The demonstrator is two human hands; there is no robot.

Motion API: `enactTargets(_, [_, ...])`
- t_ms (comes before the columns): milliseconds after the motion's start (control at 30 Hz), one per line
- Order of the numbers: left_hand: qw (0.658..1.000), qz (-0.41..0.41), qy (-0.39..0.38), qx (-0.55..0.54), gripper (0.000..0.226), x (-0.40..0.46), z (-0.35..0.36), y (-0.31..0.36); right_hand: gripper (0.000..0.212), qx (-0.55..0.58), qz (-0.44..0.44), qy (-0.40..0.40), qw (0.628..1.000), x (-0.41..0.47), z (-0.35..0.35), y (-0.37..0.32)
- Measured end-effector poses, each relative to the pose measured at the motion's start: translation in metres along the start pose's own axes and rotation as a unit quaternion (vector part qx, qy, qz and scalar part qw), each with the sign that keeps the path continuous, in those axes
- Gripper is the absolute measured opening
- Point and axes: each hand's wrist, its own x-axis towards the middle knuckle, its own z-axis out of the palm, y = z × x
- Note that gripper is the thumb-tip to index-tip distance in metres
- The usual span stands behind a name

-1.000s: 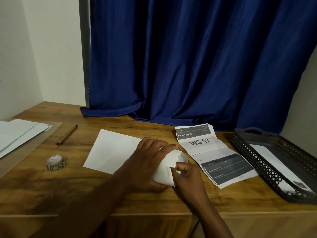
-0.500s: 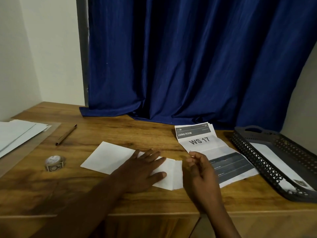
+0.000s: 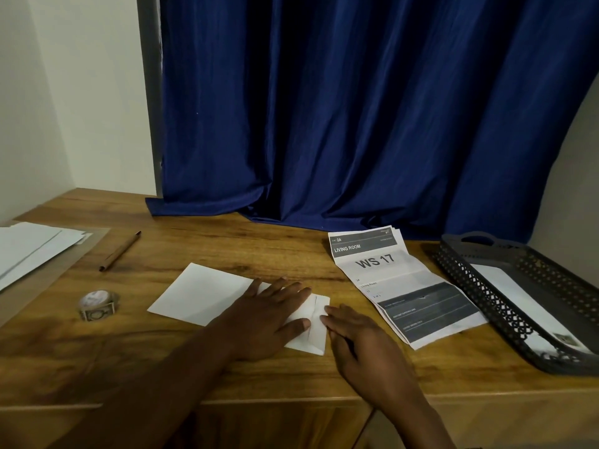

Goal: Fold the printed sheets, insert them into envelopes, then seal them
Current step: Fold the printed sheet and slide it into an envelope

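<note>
A white envelope (image 3: 201,291) lies flat in the middle of the wooden desk (image 3: 227,241). My left hand (image 3: 269,315) rests palm down on its right half with fingers spread. My right hand (image 3: 359,338) lies beside it, fingertips pressing the folded flap at the envelope's right end. Just right of the hands lies a small stack of creased printed sheets (image 3: 398,280), the top one reading "LIVING ROOM, WS 17". Neither hand grips anything.
A roll of patterned tape (image 3: 97,304) sits left of the envelope. A brown pen (image 3: 120,251) lies behind it. Spare envelopes (image 3: 29,247) are stacked at the far left. A dark perforated tray (image 3: 551,319) holding an envelope stands at the right. A blue curtain hangs behind.
The raised envelope end was laid down flat. My left hand opened out onto it, and my right hand moved back onto the flap at its right end.
</note>
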Motion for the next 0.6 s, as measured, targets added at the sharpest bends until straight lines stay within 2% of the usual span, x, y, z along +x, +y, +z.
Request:
enactTargets(367, [1.000,0.009,0.003,-0.003,0.059,0.000,0.002,0.000,0.053,-0.043,-0.047,-0.095,0.993,-0.016,-0.002,-0.002])
enactTargets(600, [1.000,0.011,-0.002,0.003,0.058,-0.003,-0.003,0.004,0.064,-0.066,-0.013,-0.106,0.992,0.002,-0.002,-0.011])
